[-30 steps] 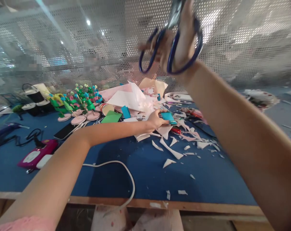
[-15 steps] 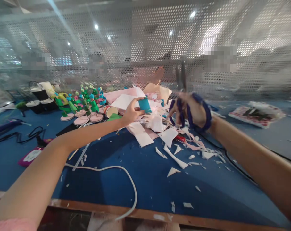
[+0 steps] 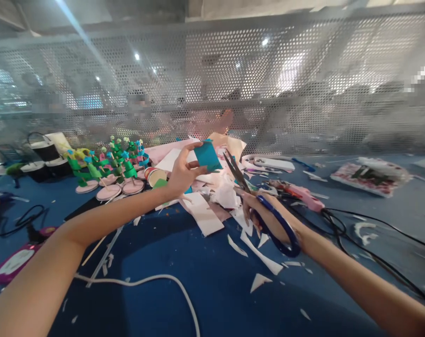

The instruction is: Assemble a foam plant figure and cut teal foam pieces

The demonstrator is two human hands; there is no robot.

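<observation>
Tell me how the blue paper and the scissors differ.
Shape: the blue paper is flat and roughly square, while the scissors are long and pointed.
Colour: the blue paper is one bright blue, the scissors grey and dark blue.
Hold: the left hand has the blue paper, the right hand the scissors.
Both are held above the table.

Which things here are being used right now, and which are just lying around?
In use:
- blue paper, held in the left hand
- scissors, held in the right hand

Lying around, as far as I can tell:
- white cable
- pink-handled tool
- white phone
- white paper scrap
</observation>
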